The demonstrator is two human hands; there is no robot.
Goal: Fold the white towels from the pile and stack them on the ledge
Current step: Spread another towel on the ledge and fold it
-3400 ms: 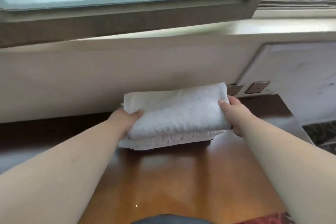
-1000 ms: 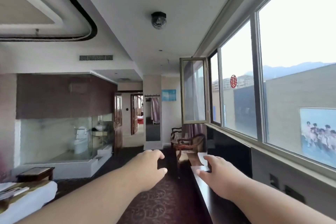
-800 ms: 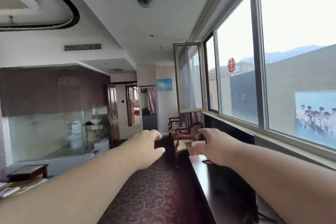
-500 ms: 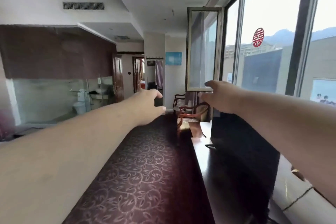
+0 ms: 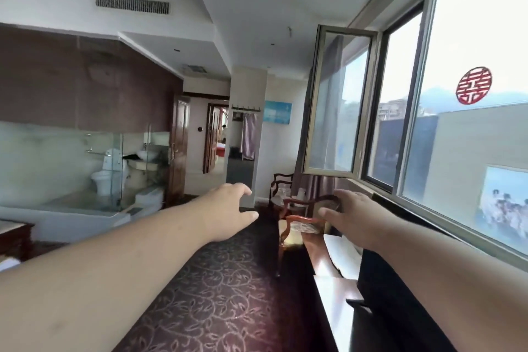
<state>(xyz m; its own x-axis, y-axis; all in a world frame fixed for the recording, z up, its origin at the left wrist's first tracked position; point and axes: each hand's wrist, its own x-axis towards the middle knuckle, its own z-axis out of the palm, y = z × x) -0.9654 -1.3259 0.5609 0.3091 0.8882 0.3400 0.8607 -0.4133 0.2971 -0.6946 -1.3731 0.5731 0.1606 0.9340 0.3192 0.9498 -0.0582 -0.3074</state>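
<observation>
Right hand [image 5: 354,218] dropped; fingers [image 5: 328,213] spread, empty.

Bright daylight from right-hand windows [image 5: 468,134], overexposed sky, wide-angle edge distortion.

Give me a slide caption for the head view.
Both hands, left and right, reach forward empty over the carpet toward a chair; no towel in sight.

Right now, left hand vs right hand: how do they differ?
The left hand is out over the patterned carpet; the right hand is out in front of the wooden chair, nearer the window. The left thumb points right, the right thumb left. Both are empty, with fingers loosely spread and backs towards the camera. No towel is in view.
</observation>
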